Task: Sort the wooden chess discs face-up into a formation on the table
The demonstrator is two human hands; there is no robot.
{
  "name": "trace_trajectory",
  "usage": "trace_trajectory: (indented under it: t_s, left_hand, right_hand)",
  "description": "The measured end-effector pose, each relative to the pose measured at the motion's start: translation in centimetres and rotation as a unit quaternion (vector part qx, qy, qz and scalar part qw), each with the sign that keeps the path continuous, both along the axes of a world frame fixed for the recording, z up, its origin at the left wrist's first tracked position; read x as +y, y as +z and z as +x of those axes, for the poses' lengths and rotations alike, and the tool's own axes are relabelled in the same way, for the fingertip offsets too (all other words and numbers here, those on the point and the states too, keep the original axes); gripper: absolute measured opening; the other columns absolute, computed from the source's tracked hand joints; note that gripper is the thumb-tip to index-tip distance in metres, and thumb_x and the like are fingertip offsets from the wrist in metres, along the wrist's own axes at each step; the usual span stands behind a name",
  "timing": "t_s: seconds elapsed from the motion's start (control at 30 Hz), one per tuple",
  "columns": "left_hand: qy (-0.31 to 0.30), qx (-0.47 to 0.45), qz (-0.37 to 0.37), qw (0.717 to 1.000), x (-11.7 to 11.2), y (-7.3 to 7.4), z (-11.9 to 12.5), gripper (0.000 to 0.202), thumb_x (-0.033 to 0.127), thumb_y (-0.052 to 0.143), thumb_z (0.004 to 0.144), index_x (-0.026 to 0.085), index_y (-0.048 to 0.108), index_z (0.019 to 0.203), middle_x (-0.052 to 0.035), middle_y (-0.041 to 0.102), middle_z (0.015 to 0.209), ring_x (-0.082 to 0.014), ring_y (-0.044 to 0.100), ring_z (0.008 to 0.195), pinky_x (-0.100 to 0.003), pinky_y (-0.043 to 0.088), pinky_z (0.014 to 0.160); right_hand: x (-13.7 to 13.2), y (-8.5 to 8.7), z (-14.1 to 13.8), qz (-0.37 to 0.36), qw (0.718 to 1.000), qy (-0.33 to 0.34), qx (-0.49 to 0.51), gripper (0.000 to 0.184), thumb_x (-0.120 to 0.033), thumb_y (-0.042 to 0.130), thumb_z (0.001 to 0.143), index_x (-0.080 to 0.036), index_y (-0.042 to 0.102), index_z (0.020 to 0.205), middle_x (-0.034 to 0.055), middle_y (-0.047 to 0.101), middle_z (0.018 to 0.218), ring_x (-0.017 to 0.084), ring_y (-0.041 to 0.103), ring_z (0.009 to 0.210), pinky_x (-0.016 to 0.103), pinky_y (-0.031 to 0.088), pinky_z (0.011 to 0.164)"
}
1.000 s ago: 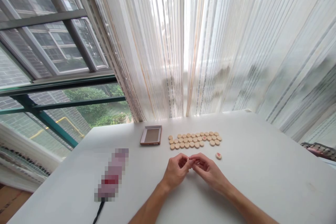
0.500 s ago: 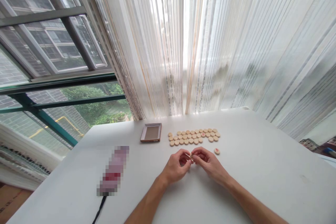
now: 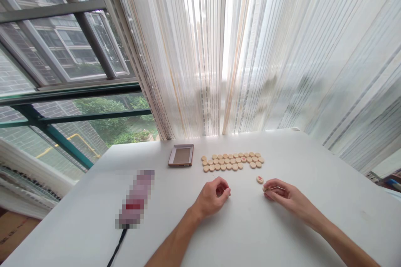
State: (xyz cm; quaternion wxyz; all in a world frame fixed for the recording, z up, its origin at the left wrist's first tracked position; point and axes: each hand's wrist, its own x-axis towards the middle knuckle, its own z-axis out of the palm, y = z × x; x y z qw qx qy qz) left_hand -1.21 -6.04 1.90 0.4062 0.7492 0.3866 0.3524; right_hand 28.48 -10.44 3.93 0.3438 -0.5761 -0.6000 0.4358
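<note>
My left hand (image 3: 214, 197) rests on the white table (image 3: 244, 233) with its fingers curled into a loose fist; nothing shows inside it. My right hand (image 3: 280, 195) lies to the right, its fingers pinched on a thin pale wooden disc seen edge-on. Just beyond its fingertips a single disc with a red mark (image 3: 260, 179) lies flat on the table. Further back, several round wooden discs (image 3: 233, 162) sit in tight rows, one of them showing a red mark.
A small brown rectangular tray (image 3: 181, 155) lies left of the rows of discs. A blurred-out object (image 3: 135, 200) with a black cable (image 3: 117, 249) sits near the table's left edge. Sheer striped curtains (image 3: 250, 50) and a window (image 3: 62, 71) stand behind the table.
Both hands were together at the centre, pinching a small disc between them. My right hand has since drawn away to the right, next to the lone red-marked disc; the left hand stayed in place.
</note>
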Motion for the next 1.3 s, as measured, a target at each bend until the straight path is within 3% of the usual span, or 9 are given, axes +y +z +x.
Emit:
trace_trajectory:
  t_s: [0.07,0.3,0.5,0.63,0.83,1.1,1.3]
  left_hand:
    - [-0.001,0.001,0.0,1.0,0.0,0.0,0.0,0.013,0.031,0.058,0.091,0.018,0.061,0.09,-0.004,0.073,0.081,-0.0157,0.065,0.071,-0.025,0.049,0.065]
    - [-0.005,-0.001,0.001,1.0,-0.1,0.0,-0.1,0.012,0.03,0.058,0.09,0.018,0.061,0.091,-0.0036,0.073,0.08,-0.0154,0.065,0.07,-0.025,0.049,0.064]
    - [-0.01,0.005,0.007,1.0,0.0,0.0,-0.1,0.011,0.029,0.058,0.09,0.019,0.061,0.09,-0.0034,0.072,0.079,-0.0153,0.065,0.07,-0.024,0.049,0.065]
    - [-0.01,0.011,0.015,1.0,0.0,0.0,-0.1,0.011,0.029,0.058,0.09,0.019,0.063,0.09,-0.0028,0.072,0.079,-0.0153,0.064,0.07,-0.024,0.049,0.065]
    - [-0.011,0.016,0.021,1.0,0.0,0.1,-0.1,0.011,0.027,0.057,0.091,0.019,0.064,0.09,-0.0027,0.072,0.078,-0.0153,0.064,0.069,-0.024,0.048,0.065]
    - [-0.009,0.031,0.023,0.999,0.0,0.2,-0.1,0.014,0.029,0.055,0.092,0.018,0.064,0.09,-0.0024,0.071,0.078,-0.0143,0.063,0.068,-0.024,0.048,0.065]
    - [-0.013,0.032,0.019,0.999,0.0,0.3,0.0,0.015,0.029,0.055,0.092,0.018,0.065,0.091,-0.0026,0.072,0.078,-0.0146,0.063,0.069,-0.023,0.048,0.065]
  right_hand:
    - [0.2,0.1,0.3,-0.012,1.0,-0.011,0.001,0.04,-0.061,0.064,0.08,-0.024,0.067,0.095,0.0065,0.072,0.093,0.026,0.07,0.088,0.035,0.055,0.082]
    - [1.1,0.3,-0.1,-0.013,0.994,-0.047,-0.096,0.031,-0.058,0.061,0.081,-0.027,0.061,0.083,0.0027,0.072,0.08,0.023,0.066,0.071,0.03,0.05,0.057]
    - [1.4,-0.2,-0.3,0.05,0.979,-0.058,-0.188,0.028,-0.053,0.059,0.084,-0.027,0.059,0.074,0.001,0.068,0.075,0.02,0.06,0.068,0.031,0.047,0.062]
    - [1.5,-0.5,-0.2,0.09,0.975,-0.063,-0.194,0.03,-0.054,0.061,0.082,-0.026,0.06,0.07,0.0022,0.066,0.075,0.021,0.058,0.068,0.032,0.047,0.064]
    - [1.5,-0.2,0.5,0.047,0.986,-0.068,-0.142,0.036,-0.059,0.05,0.089,-0.027,0.065,0.085,0.0006,0.064,0.069,0.02,0.057,0.063,0.031,0.046,0.063]
    - [1.1,-0.8,0.3,0.077,0.977,-0.033,-0.198,0.03,-0.052,0.054,0.088,-0.026,0.068,0.083,0.0001,0.066,0.073,0.018,0.055,0.066,0.028,0.044,0.061]
    - [2.0,-0.6,0.5,0.086,0.979,-0.07,-0.17,0.032,-0.054,0.051,0.09,-0.027,0.067,0.095,0.0016,0.069,0.083,0.017,0.059,0.067,0.029,0.049,0.066]
